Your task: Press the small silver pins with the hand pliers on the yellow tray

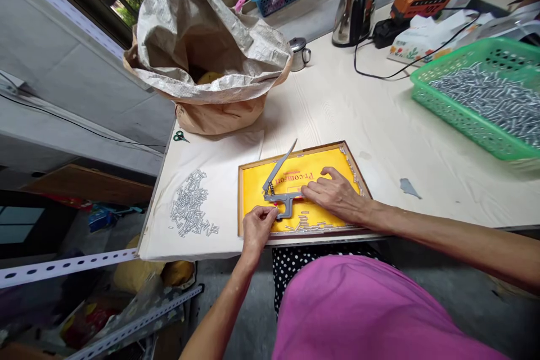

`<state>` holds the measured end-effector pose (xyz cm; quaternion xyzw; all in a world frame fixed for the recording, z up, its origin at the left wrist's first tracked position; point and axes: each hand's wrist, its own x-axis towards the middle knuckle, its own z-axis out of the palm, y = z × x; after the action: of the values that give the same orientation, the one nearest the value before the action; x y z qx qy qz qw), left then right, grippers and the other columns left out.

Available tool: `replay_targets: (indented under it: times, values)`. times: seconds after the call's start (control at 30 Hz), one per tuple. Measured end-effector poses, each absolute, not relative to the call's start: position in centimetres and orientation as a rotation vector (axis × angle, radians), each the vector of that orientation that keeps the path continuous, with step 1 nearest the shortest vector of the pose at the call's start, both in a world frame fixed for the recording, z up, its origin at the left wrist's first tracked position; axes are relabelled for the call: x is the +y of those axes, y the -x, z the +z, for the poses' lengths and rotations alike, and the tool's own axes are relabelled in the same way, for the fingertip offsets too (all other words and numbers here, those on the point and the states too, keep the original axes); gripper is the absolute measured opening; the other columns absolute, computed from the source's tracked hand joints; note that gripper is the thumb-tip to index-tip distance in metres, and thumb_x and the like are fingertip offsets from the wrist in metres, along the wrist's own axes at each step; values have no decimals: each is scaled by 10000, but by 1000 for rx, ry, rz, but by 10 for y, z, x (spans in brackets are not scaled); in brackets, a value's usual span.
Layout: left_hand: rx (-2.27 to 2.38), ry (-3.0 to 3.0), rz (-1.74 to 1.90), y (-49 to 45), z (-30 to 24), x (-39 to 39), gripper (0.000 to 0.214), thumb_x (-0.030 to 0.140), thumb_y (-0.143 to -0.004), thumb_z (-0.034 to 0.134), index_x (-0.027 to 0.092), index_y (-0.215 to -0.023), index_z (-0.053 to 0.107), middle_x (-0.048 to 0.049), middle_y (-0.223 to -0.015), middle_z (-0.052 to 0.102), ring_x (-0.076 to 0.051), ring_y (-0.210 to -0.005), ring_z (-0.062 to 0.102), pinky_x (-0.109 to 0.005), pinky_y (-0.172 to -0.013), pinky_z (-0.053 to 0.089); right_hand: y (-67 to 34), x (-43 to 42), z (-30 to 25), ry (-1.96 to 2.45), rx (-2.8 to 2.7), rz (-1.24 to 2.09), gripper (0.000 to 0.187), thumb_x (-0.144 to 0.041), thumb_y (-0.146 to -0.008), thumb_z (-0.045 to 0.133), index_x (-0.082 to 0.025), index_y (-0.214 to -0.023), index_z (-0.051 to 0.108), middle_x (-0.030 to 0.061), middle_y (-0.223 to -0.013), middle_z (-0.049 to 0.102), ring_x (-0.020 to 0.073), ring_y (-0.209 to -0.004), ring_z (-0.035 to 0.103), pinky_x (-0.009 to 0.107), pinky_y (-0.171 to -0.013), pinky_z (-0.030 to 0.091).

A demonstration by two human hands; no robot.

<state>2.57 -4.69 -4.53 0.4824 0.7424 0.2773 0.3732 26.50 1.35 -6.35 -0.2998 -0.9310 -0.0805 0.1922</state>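
Note:
A grey pair of hand-press pliers (287, 202) with a C-shaped jaw lies over a shallow yellow-lined tray (240, 197). Its long lever handle points up and away, spread by a small spring. My right hand (331, 197) is closed at the other handle's end, where a bit of red shows; the index finger is bent and held apart. At the jaw, my left hand (258, 228) pinches with thumb and forefinger; whatever is between the fingertips is too small to name. Small silvery tubes (310, 227) lie along the tray's near edge, and more line its right edge.
Left of the tray is a heap of small silvery tubes (189, 202), with green-handled scissors (180, 136) beyond. A large open woven sack (219, 107) stands behind. At right is a green basket (464, 124) of metal pieces. A kettle (356, 5) and lidded cup (298, 55) stand farther back.

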Motion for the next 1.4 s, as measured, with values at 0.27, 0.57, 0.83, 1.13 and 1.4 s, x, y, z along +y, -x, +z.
replay_targets:
  times: [0.27,0.57,0.83,1.13,1.4]
  values:
    - [1820,-854,529,-20,-44,-38,196,313,-731,752,125,-711,700,3,-487,629,-92,-412,556,-192,-465,449,-260,20,-76,889,-2752,-126,219,-118,-986,401,-193,-942,602,11,-797,661,174,-733,510,406,-854,259]
    - [1816,-815,528,-20,-40,-39,231,326,-716,790,124,-687,681,10,-478,623,-80,-409,558,-172,-465,447,-249,60,-50,902,-2691,-41,427,-468,-948,526,-176,-1258,556,139,-1454,482,331,-1250,423,498,-997,299]
    - [1829,-839,492,-20,-38,-39,219,323,-731,777,130,-695,680,13,-483,622,-82,-420,561,-177,-479,450,-245,77,-65,776,-2935,97,912,-698,-755,633,-162,-1460,415,204,-1410,500,436,-1410,235,650,-1071,201]
    - [1834,-888,447,-20,-41,-37,226,330,-743,761,134,-663,682,7,-488,627,-93,-419,554,-201,-485,453,-243,74,-54,857,-2879,90,786,-650,-801,595,-102,-1355,496,170,-1147,630,335,-1098,477,538,-977,286]
    - [1915,-1161,401,-17,-42,-46,279,408,-807,676,149,-705,677,-31,-596,644,-154,-540,611,-268,-568,491,-246,68,-54,818,-2825,136,696,-620,-823,632,-130,-1301,509,105,-1079,640,283,-1009,480,480,-938,269]
